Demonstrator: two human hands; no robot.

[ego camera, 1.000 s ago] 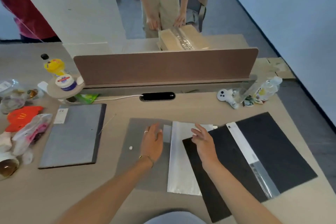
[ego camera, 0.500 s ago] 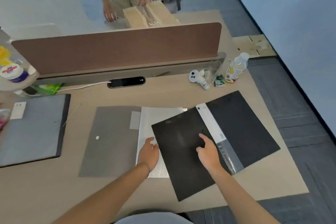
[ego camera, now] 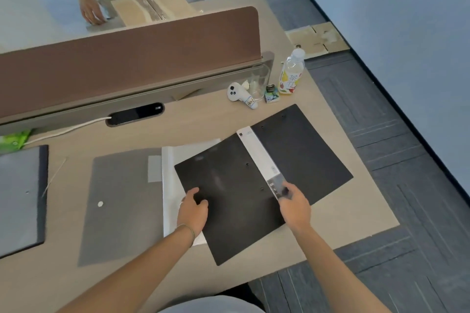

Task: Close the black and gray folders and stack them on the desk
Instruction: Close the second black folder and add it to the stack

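Note:
The black folder (ego camera: 229,201) lies open on the desk (ego camera: 343,211), its white and clear spine strip (ego camera: 259,157) running between the two covers. My left hand (ego camera: 193,208) grips the left edge of the left cover, fingers curled on top. At the near end of the spine, my right hand (ego camera: 295,203) holds the clear strip with its fingertips. Under the black folder's left cover lies the open gray folder (ego camera: 122,206), its white sleeve (ego camera: 173,185) partly hidden. A closed gray folder (ego camera: 20,198) with a dark spine sits at the far left.
A brown divider panel (ego camera: 127,58) runs along the back. A white controller (ego camera: 239,95), a glass (ego camera: 259,81), a small box (ego camera: 271,94) and a drink bottle (ego camera: 291,72) stand behind the black folder. Beyond the divider a person handles a beige folder (ego camera: 152,5). The desk's right edge drops to carpet.
My left hand slid from the white sleeve onto the black folder's left cover. My right hand moved right from the left cover to the near end of the spine.

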